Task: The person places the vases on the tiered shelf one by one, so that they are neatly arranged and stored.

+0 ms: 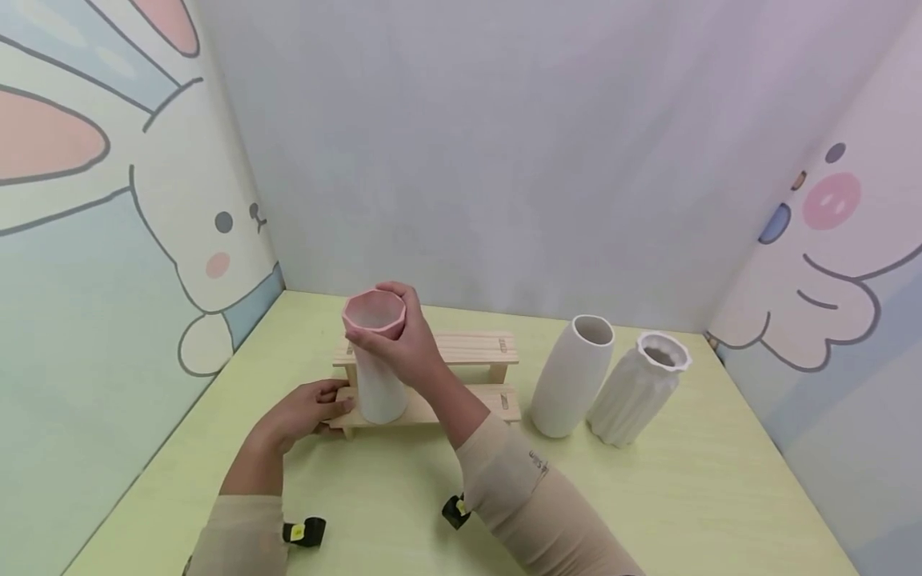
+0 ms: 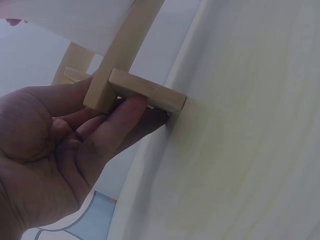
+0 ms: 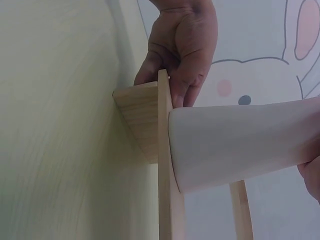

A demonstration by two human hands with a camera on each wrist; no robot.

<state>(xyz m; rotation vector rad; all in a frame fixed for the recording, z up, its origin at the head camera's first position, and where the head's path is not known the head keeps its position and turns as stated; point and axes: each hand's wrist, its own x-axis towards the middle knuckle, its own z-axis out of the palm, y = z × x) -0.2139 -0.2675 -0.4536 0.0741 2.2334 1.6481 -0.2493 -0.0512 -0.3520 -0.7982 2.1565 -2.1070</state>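
Note:
A vase [image 1: 382, 388] with a white body and a pink faceted rim stands on the lower step of a two-tier wooden stand [image 1: 468, 404], near its left end. My right hand [image 1: 403, 340] grips the vase around its top, thumb on the near side of the rim. In the right wrist view the white vase base [image 3: 220, 145] meets the step board. My left hand [image 1: 306, 410] grips the left end of the lower step. The left wrist view shows the left hand's fingers [image 2: 120, 120] around the board and its short leg [image 2: 145, 90].
Right of the stand stand a smooth white vase [image 1: 572, 376] and a ribbed white vase [image 1: 637, 388] with a wavy rim. All rest on a pale yellow tabletop [image 1: 691, 496]. Walls with cartoon animals [image 1: 194, 192] enclose the table's sides, and a plain backdrop [image 1: 490, 160] its rear.

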